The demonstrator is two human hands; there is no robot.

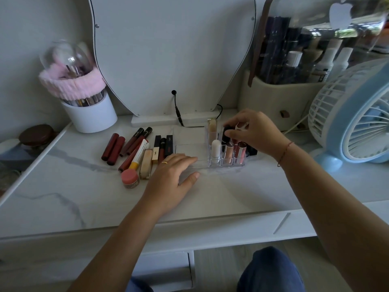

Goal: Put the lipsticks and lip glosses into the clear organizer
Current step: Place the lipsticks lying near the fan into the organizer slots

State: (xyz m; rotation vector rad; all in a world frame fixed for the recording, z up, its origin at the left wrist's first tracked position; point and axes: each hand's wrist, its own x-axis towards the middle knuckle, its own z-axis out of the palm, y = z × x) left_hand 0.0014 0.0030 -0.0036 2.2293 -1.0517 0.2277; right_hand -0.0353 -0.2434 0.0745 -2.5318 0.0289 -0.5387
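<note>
The clear organizer (190,153) stands on the marble tabletop in the middle. Its right slots hold a white tube (216,150), two pink glosses (229,151) and a tall beige tube (212,131). My right hand (255,131) is over the organizer's back right slots, fingers closed on a black lipstick (227,131). My left hand (174,180) lies flat on the table with its fingertips against the organizer's front left wall and holds nothing. Left of the organizer lie several loose lipsticks and glosses (134,147), dark red, black and beige, plus a small pink-lidded jar (130,178).
A white brush cup with a pink headband (88,110) stands at the back left. A mirror base and black cable (177,114) sit behind the organizer. A cream cosmetics case (277,98) and a blue desk fan (353,119) fill the right side.
</note>
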